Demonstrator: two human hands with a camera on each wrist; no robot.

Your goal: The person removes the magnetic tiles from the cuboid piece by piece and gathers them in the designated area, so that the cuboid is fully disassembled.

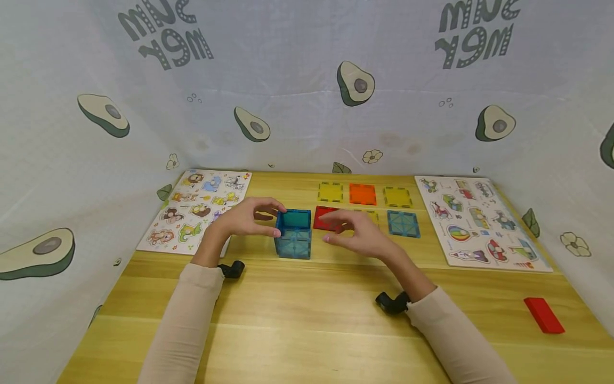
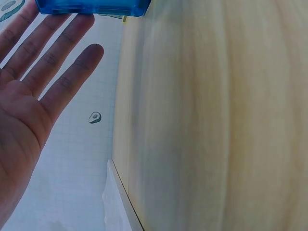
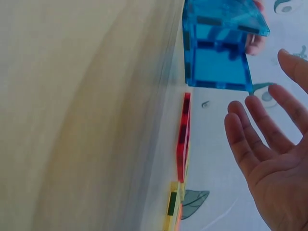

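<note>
A small box of see-through blue magnetic tiles stands on the table, with one tile upright at its back. Its side facing the right hand is uncovered in the right wrist view. My left hand is at the box's left side, and straight fingers reach the blue tile there. To the right of the box, my right hand hovers with spread fingers and holds nothing. Below and behind it lies a red tile, partly covered by the hand. The right wrist view shows a gap between those fingertips and the blue box.
Flat tiles lie behind: yellow, orange, another yellow tile, and a blue tile. Picture puzzle boards flank them, animals left and vehicles right. A red block lies at the right.
</note>
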